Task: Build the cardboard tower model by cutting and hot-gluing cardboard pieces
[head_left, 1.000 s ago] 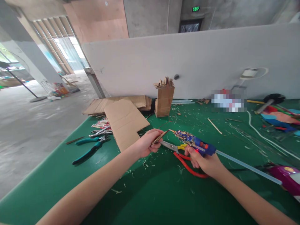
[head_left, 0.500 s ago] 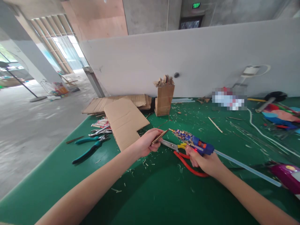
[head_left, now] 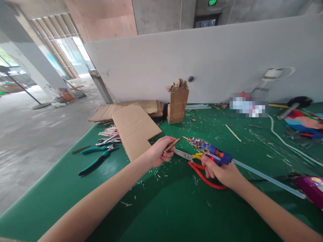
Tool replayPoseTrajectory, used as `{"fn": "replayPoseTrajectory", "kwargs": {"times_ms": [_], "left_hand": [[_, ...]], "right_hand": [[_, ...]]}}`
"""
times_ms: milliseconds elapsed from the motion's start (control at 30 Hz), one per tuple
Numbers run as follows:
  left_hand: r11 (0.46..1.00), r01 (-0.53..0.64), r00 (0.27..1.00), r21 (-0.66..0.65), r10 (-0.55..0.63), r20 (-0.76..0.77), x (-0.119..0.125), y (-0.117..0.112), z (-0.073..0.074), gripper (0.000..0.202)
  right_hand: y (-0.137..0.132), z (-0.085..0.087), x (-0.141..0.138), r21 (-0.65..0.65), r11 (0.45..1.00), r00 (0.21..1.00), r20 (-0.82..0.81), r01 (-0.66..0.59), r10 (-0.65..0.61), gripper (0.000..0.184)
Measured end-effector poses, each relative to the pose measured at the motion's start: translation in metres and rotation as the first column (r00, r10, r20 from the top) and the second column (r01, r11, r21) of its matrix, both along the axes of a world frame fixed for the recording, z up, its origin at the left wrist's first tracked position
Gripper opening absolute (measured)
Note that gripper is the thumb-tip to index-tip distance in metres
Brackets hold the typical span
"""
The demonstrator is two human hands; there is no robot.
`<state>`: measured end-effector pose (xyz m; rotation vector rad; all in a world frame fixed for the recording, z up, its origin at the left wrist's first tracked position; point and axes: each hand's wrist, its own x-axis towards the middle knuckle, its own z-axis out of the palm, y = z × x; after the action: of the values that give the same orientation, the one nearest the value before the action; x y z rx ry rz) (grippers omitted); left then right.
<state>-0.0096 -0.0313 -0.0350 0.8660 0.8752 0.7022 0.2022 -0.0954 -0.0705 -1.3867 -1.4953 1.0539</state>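
Between the fingers of my left hand (head_left: 161, 153) is a small cardboard piece (head_left: 174, 144), held tilted. My right hand (head_left: 219, 171) is wrapped round a blue glue gun (head_left: 204, 148), its front crusted with scraps and a long clear glue stick (head_left: 270, 179) coming out of its back. The gun's nozzle points left, close to the far tip of the cardboard piece; a thin strand seems to link them. Under the hands lie scissors (head_left: 185, 155) with red and yellow handles, partly hidden by my right hand.
A cardboard box form (head_left: 178, 107) stands behind the hands. Flat cardboard (head_left: 133, 129) and teal-handled pliers (head_left: 97, 159) lie to the left. At right are a white cord (head_left: 280, 137) and a magenta object (head_left: 311, 188). Scraps litter the green table (head_left: 161, 215).
The glue gun's nozzle has drawn slightly right, away from the cardboard piece's tip. My left hand keeps its hold, and the camera view has shifted a little.
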Motion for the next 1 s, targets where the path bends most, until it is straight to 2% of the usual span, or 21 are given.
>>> {"fn": "replayPoseTrajectory", "kwargs": {"times_ms": [200, 367, 600, 1000], "left_hand": [[1.000, -0.018, 1.000, 0.011, 0.019, -0.015, 0.0013, -0.0004, -0.0009, 0.012], [1.000, -0.008, 1.000, 0.018, 0.009, -0.019, 0.0023, -0.0012, 0.0016, 0.016], [1.000, -0.005, 0.999, 0.023, 0.006, -0.035, 0.0041, -0.0015, 0.0007, 0.013], [0.999, -0.027, 0.998, 0.020, 0.028, -0.057, 0.0042, -0.0006, -0.0008, 0.013]], "right_hand": [[0.0010, 0.0007, 0.0006, -0.015, 1.000, 1.000, -0.005, -0.005, 0.005, 0.045], [0.0039, 0.0002, 0.0042, -0.053, 0.998, 0.998, 0.061, -0.027, 0.030, 0.046], [0.0057, -0.0016, 0.0064, -0.031, 0.999, 0.997, 0.064, -0.036, 0.038, 0.045], [0.0030, 0.0057, 0.0038, -0.051, 0.997, 0.992, 0.112, -0.051, 0.056, 0.048]]}}
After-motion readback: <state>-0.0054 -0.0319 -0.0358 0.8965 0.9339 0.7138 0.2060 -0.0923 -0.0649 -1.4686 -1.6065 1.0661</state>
